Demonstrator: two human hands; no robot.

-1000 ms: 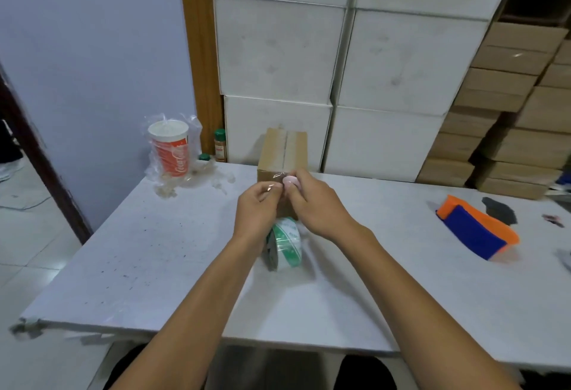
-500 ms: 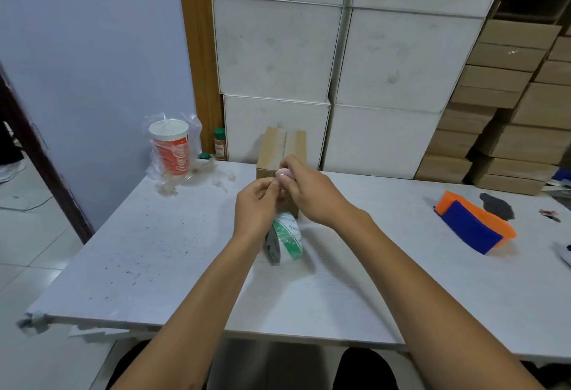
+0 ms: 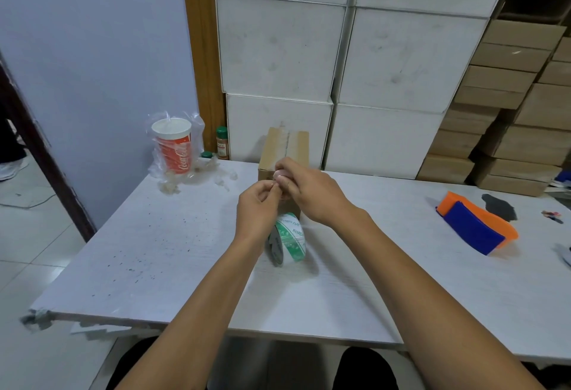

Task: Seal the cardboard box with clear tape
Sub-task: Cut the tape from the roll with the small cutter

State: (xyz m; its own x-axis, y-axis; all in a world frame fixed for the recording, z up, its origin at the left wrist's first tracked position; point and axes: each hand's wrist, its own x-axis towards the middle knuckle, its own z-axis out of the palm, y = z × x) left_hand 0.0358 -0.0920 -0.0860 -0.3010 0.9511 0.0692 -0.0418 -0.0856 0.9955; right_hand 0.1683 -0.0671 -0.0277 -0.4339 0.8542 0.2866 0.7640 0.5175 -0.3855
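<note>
Together, two hands (image 3: 287, 195) pinch at one cardboard box (image 3: 282, 155), one tape roll (image 3: 289, 238) below.

White table (image 3: 154, 250), dark specks at 9 o'clock side. Red-and-white lidded cup (image 3: 173, 145) in clear plastic bag, upright at 10 o'clock. Small brown bottle with green cap (image 3: 222, 143) just beside it, toward 11 o'clock. Orange-and-blue folded item (image 3: 475, 229) at 3 o'clock; dark scrap (image 3: 500, 206) just behind. White cartons (image 3: 278, 50) stacked at 12 o'clock; brown cartons (image 3: 509, 105) at 2 o'clock.
</note>
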